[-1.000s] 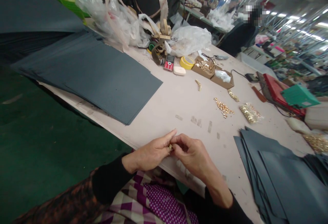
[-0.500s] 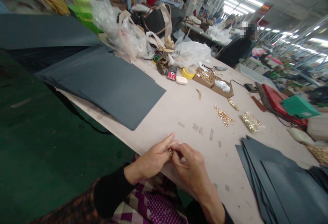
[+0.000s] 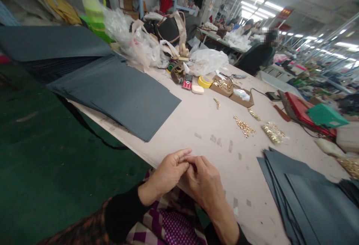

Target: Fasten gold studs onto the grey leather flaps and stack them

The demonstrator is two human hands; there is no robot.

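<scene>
At the table's near edge, my left hand (image 3: 170, 172) and my right hand (image 3: 206, 179) meet fingertip to fingertip. Thumb and fingers are pinched together on both, and whatever lies between them is hidden. Beyond them on the pale table (image 3: 179, 132) lies a loose pile of small gold-coloured metal pieces (image 3: 244, 126). A short row of gold pieces (image 3: 217, 103) sits farther back, and another row (image 3: 254, 114) lies close to the cardboard boxes. Right of the pile is a clear plastic bag of gold pieces (image 3: 272, 132).
Dark grey sheets are stacked at left (image 3: 126, 95) and at right (image 3: 311, 196). Toward the back stand a cardboard box of gold pieces (image 3: 222, 85), a yellow tape roll (image 3: 205, 82), a red phone (image 3: 187, 82) and plastic bags (image 3: 207, 58). A person (image 3: 259, 52) sits beyond the table.
The fingers have closed further together; a small gold-coloured piece visible between them before is now covered. The head view has shifted slightly.
</scene>
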